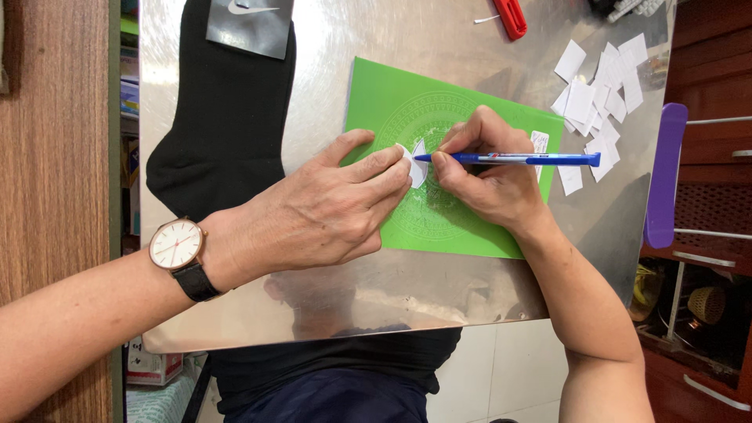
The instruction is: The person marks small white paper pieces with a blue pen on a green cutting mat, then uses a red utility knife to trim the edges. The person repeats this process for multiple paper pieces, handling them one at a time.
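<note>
Nearest, the left hand (pixel 329 207), one wristwatch (pixel 177 244) on its wrist, pins one small white paper scrap (pixel 416 163) flat on one green booklet (pixel 439 157). The right hand (pixel 489 176) grips one blue pen (pixel 509 159), tip touching the scrap. On the steel worktop (pixel 407 301), far left one black sock (pixel 227 117); far right, a pile of white slips (pixel 599 98), too overlapped to count.

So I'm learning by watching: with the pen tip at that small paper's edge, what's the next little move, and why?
Probably draw the blue pen tip onto the small white paper and start marking. The left hand pins it on the green mat, and the right hand has the pen in a writing grip.
</note>
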The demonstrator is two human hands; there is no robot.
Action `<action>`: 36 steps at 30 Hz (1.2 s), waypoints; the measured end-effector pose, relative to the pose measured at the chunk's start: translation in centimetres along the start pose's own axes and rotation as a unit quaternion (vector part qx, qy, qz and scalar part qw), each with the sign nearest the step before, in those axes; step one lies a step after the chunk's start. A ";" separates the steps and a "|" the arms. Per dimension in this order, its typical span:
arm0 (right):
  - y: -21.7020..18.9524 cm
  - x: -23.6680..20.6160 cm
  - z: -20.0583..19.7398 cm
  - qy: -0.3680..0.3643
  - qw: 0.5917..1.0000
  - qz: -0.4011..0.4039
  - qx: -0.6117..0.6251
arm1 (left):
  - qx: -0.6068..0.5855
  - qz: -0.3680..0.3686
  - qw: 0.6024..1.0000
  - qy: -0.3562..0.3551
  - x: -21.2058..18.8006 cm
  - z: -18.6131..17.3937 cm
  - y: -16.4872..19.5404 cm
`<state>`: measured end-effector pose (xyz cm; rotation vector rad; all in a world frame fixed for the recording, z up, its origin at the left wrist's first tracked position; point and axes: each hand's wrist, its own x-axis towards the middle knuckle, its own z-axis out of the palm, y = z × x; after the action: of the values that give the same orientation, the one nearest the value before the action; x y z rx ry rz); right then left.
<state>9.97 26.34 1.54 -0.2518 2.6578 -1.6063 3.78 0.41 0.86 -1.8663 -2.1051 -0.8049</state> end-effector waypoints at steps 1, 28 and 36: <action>0.0 0.0 -0.1 -0.005 1.000 0.002 0.002 | 0.001 -0.001 1.000 -0.002 0.0 0.0 0.0; 0.2 -1.1 -0.3 -0.030 0.999 -0.021 -0.010 | -0.050 0.052 0.997 -0.005 0.0 -0.6 0.0; 0.0 -0.8 -0.2 -0.037 0.998 -0.039 -0.028 | -0.056 0.045 0.997 -0.008 0.1 -0.5 0.0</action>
<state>10.77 26.64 1.64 -0.4137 2.6702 -1.5123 3.65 0.17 1.33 -2.0140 -2.0068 -0.9073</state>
